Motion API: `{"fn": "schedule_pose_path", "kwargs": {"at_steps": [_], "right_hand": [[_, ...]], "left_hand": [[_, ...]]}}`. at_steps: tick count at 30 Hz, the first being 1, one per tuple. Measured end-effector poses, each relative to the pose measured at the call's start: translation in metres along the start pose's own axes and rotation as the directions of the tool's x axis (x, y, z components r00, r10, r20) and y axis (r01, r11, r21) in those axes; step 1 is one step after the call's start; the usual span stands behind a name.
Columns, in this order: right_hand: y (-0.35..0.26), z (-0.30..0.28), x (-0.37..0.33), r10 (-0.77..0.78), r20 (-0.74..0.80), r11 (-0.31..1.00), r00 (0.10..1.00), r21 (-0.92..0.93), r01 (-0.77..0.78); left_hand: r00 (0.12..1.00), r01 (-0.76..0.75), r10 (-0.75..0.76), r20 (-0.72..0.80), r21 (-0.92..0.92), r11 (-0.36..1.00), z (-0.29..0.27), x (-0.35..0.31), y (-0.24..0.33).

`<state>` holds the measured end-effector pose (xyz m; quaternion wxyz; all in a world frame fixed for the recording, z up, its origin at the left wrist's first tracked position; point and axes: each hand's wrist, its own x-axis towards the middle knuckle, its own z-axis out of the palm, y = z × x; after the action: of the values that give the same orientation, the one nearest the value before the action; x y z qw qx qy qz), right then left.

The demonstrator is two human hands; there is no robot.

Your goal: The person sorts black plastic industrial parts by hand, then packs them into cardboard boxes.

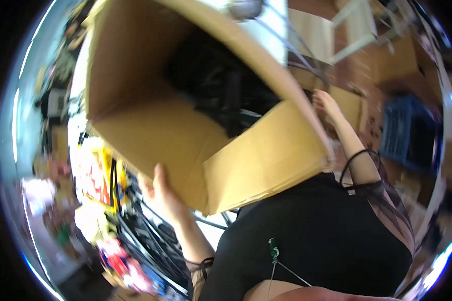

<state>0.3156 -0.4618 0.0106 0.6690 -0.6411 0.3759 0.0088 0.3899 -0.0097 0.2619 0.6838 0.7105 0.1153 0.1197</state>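
Box: a large brown cardboard box [186, 125] fills the upper middle of the view, held up in front of the person's chest and tilted so that its open mouth faces the camera.
Box contents: dark, black items [221, 85] lie deep inside against the far wall; their kind cannot be told.
Near flap: one flap [266, 155] folds outward at the lower right corner of the box, just above the black top [311, 236] that the person wears.
Left hand: the left hand [160, 195] presses on the lower edge of the box from below, thumb up against the outer panel, fingers hidden beneath; it is clamped on the cardboard.
Right hand: the right hand [326, 103] rests on the far right side of the box, fingers curled over its edge and mostly hidden behind the wall; the grip is closed on the box as far as can be seen.
Surroundings, left: black cables [145, 241] and blurred, colourful packets [100, 175] lie below the box.
Surroundings, right: a blue crate [407, 130] stands well apart, on a reddish floor [366, 60].
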Motion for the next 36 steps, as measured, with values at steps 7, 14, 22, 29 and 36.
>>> {"fn": "schedule_pose_path", "kwargs": {"at_steps": [7, 14, 22, 29, 36], "right_hand": [[-0.083, 0.081, 0.087, -0.055, 0.373, 0.944, 0.926, 0.323, -0.074], [-0.150, 0.159, 0.062, -0.019, 0.498, 0.993, 0.867, 0.107, -0.040], [-0.171, 0.132, -0.006, 0.130, 0.463, 0.985, 0.877, 0.042, -0.168], [-0.183, 0.140, -0.034, 0.068, 0.324, 0.994, 0.944, -0.101, -0.037], [-0.200, 0.152, -0.087, -0.455, 0.463, 0.761, 0.760, -0.241, 0.603]], "left_hand": [[1.000, -0.019, 0.017, -0.020, -0.090, 0.996, -0.019, 0.001, -0.009], [0.999, -0.053, 0.051, -0.019, -0.157, 0.986, -0.036, 0.012, -0.031], [0.987, -0.023, 0.039, -0.155, 0.102, 0.994, -0.060, 0.019, -0.044], [0.836, -0.320, 0.548, 0.003, 0.814, 0.484, -0.069, 0.023, -0.053], [0.987, 0.130, -0.089, -0.133, 0.332, 0.934, -0.104, 0.011, -0.138]]}}
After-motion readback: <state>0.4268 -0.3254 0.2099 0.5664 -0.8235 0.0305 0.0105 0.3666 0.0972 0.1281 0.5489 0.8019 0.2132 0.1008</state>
